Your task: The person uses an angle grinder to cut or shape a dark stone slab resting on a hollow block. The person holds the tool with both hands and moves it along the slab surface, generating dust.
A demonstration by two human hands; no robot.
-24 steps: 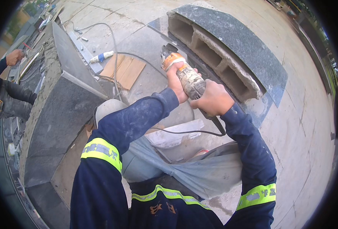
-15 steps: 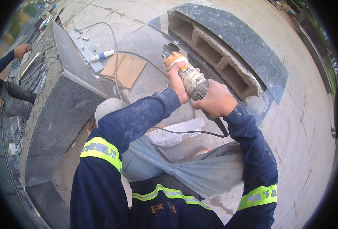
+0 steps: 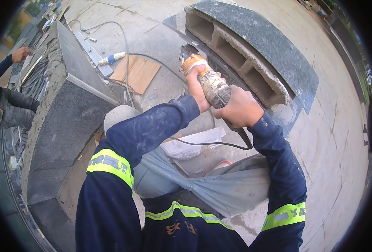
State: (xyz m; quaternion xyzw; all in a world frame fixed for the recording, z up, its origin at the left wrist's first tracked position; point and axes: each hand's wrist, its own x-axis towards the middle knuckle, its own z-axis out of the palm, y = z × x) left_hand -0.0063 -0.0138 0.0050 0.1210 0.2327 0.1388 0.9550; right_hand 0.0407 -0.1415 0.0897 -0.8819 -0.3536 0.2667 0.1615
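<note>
Both of my hands hold a dusty orange-and-white angle grinder [image 3: 214,87]. Around its front body, just behind the orange collar, wrap the fingers of my left hand [image 3: 197,88]. My right hand [image 3: 242,108] grips the dark rear end, from which the cord runs down. The grinder's dark head points up and away from me, beside the near edge of a dark stone slab [image 3: 247,82] lying on the ground. On that slab stands a hollow concrete block [image 3: 232,52], its cavities facing me. A grey speckled stone slab [image 3: 265,46] leans over the block's far side.
At left, a curved stone-faced wall [image 3: 64,138] with a mortar top rises beside my knee. Another person's hand [image 3: 22,54] is beyond it. Wooden boards [image 3: 136,74], a blue-and-white connector [image 3: 111,59], loose cable [image 3: 125,38] and a white offcut [image 3: 194,144] lie on the pavement.
The grinder and both hands have shifted very slightly, with my grip unchanged. The other person's hand at far left has moved a little.
</note>
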